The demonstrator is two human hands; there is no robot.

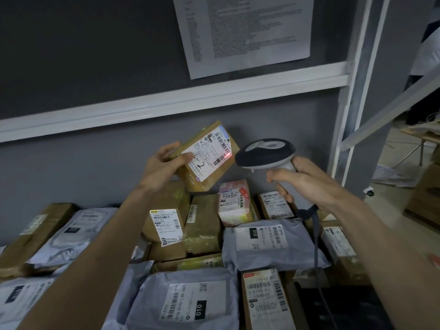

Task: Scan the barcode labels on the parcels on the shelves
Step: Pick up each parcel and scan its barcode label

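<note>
Nearest the camera, grey mailer bags and brown cartons lie packed side by side on the shelf [316,303], their white labels facing up. One grey mailer bag [185,303] at the front carries a black patch reading 010, and a second grey mailer [269,244] lies just behind it to the right, beside a long brown carton [266,301]. Further in, a small pink-printed box [234,202] stands among taped brown parcels.

Above the pile, the left hand [164,166] grips a small brown parcel [207,154], thumb pressed on its white label and fingers wrapped behind, holding it tilted clear of the others. The right hand [307,181] is clamped round the handle of a grey barcode scanner [265,152], whose dark head points at the parcel from just beside it. A red spot of light [227,156] falls on the label's barcode. The scanner's cable [316,246] hangs down over the parcels.

Behind, a white shelf rail [166,103] crosses a dark grey wall, where a printed paper sheet [245,29] hangs.
</note>
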